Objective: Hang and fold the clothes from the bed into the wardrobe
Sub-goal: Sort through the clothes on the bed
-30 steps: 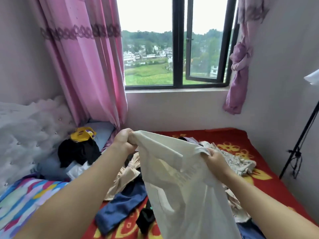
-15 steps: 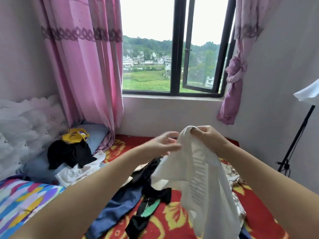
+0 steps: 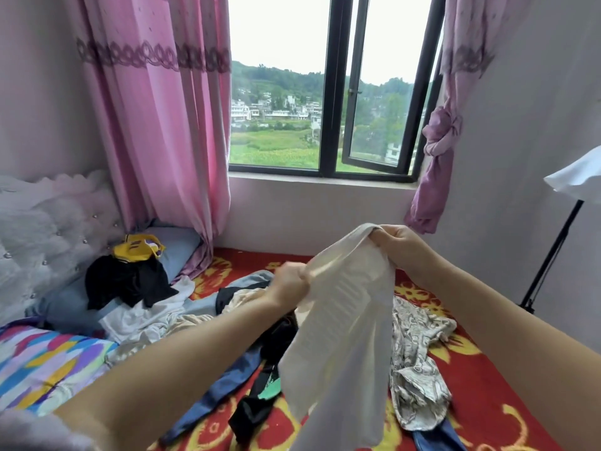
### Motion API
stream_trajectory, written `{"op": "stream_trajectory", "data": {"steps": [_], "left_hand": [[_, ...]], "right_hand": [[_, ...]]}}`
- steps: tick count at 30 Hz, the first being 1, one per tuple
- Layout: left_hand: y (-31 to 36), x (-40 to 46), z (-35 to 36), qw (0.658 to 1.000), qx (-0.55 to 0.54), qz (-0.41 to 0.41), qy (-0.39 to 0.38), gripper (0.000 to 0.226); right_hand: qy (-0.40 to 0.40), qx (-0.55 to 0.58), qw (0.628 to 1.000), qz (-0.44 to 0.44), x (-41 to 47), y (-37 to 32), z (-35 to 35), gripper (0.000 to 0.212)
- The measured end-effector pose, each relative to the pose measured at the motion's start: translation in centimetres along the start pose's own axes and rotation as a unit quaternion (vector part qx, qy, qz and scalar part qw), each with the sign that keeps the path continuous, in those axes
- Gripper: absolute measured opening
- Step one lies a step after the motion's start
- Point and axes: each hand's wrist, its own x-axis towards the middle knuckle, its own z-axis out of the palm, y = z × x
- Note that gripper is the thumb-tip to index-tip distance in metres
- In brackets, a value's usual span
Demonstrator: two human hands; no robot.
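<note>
- My right hand [image 3: 398, 245] grips the top edge of a white garment [image 3: 344, 336], fingers curled round a bunched fold of the cloth, raised above the bed [image 3: 481, 415].
- My left hand [image 3: 287, 283] pinches the same garment lower down on its left edge, just below and to the left of my right hand; it looks a bit blurred.
- The white garment hangs down from both hands towards me, and faint rows of print show through the cloth.
- Under my hands, on the red bed cover with yellow flowers, lie the other clothes: a dark blue piece [image 3: 227, 388] and a black piece with a green patch [image 3: 260, 395] below my left hand.
- A pale patterned garment [image 3: 416, 359] lies crumpled below my right forearm.
- Further left of my left hand, a black garment [image 3: 126, 281] and a yellow one [image 3: 136, 249] rest on a grey-blue pillow [image 3: 175, 245] near the padded headboard [image 3: 42, 232].
- White and beige cloth [image 3: 146, 320] lies heaped just beside that pillow.
- A striped coloured blanket [image 3: 42, 369] lies well to the left of my left arm.
- Beyond my hands hang a pink curtain [image 3: 156, 125] and a window [image 3: 328, 92].
</note>
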Motion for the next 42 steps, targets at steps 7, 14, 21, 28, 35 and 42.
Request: {"op": "stream_trajectory", "data": {"steps": [7, 14, 21, 28, 35, 42], "left_hand": [[4.6, 4.4, -8.3, 0.996, -0.032, -0.016, 0.078, 0.031], [7.0, 5.8, -12.3, 0.992, -0.087, -0.064, 0.062, 0.038], [8.1, 5.0, -10.2, 0.967, -0.201, -0.149, -0.048, 0.033], [14.2, 4.1, -5.1, 0.976, -0.158, -0.007, -0.147, 0.028], [10.8, 2.9, -5.4, 0.909, -0.327, -0.009, -0.260, 0.059], [6.4, 1.7, -3.8, 0.968, -0.139, 0.020, -0.208, 0.026]], "right_hand": [[-0.002, -0.363, 0.932, 0.015, -0.2, 3.3, -3.7, 0.015], [0.013, -0.366, 0.929, 0.053, 0.6, 1.9, -6.2, 0.033], [-0.034, -0.505, 0.860, 0.072, 0.8, -0.5, -5.2, 0.025], [-0.064, -0.129, 0.987, -0.078, 1.3, -5.8, 3.0, 0.023], [-0.046, -0.136, 0.990, -0.003, 1.9, -4.8, 2.1, 0.035], [0.011, -0.084, 0.996, -0.040, 1.6, -3.8, 2.1, 0.031]]}}
